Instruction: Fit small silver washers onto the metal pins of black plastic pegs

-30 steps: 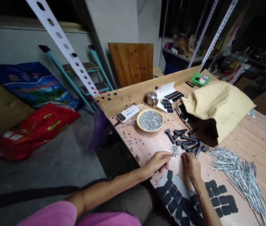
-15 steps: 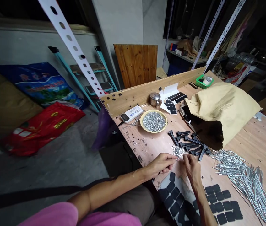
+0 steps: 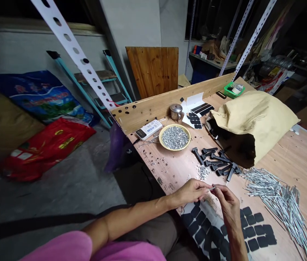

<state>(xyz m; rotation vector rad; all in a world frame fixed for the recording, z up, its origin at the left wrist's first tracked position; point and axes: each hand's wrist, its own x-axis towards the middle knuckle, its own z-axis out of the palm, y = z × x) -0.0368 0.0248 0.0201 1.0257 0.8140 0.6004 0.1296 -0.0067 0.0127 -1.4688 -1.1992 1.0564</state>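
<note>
My left hand (image 3: 191, 191) is closed around a thin metal rod (image 3: 212, 188), whose tip sticks out between thumb and forefinger. At that tip, my right hand (image 3: 228, 201) pinches thumb and forefinger together; what sits between them is too small to make out. Just beyond the hands lies a small heap of tiny metal nuts (image 3: 203, 172). Behind it are several black T-shaped plastic pieces (image 3: 218, 165). Below the hands, black square pads (image 3: 200, 221) lie on a backing sheet.
A bowl (image 3: 174, 148) of small metal parts stands beside a white device (image 3: 149, 130) and a lidded metal cup (image 3: 176, 111). Loose metal rods (image 3: 283, 206) are piled at right. A large open paper sack (image 3: 259, 112) lies behind. A wooden board (image 3: 148, 108) edges the table.
My hands have come closer to me and together at the rod's tip. My right hand has turned, from near the nut heap to the rod. The view has shifted slightly.
</note>
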